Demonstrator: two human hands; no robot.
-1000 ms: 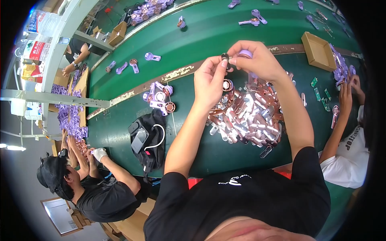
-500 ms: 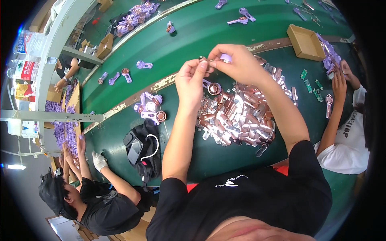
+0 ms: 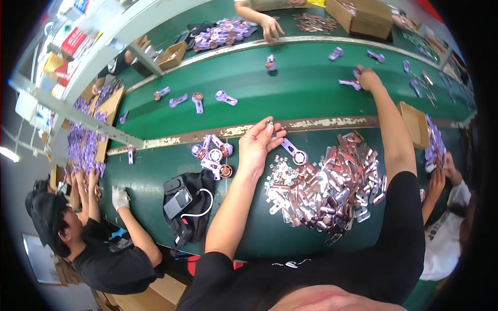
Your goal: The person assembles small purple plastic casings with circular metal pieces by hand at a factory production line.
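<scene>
My left hand (image 3: 258,147) is raised above the near edge of the belt, palm up. Its thumb and fingers pinch a small dark and shiny piece (image 3: 270,123), too small to name. Stretched out over the green belt (image 3: 306,101), my right hand (image 3: 369,79) has its fingers closed at a purple handheld fan (image 3: 349,84); the fingers partly hide it. Another purple fan with a copper-coloured round grille (image 3: 299,157) lies just right of my left wrist. Beside it is a large heap of shiny copper and clear oblong parts (image 3: 337,186).
Several purple fans (image 3: 212,154) cluster left of my left forearm. Nearer is a black bag (image 3: 193,205) with a white cable. A cardboard box (image 3: 413,124) stands at right. Co-workers sit left and right; another person's hand (image 3: 271,28) hangs over the belt's far edge.
My right hand has left my left hand and reached out to a fan on the belt. The left hand keeps its small piece. The view has shifted, and a co-worker's hand appears at the far side.
</scene>
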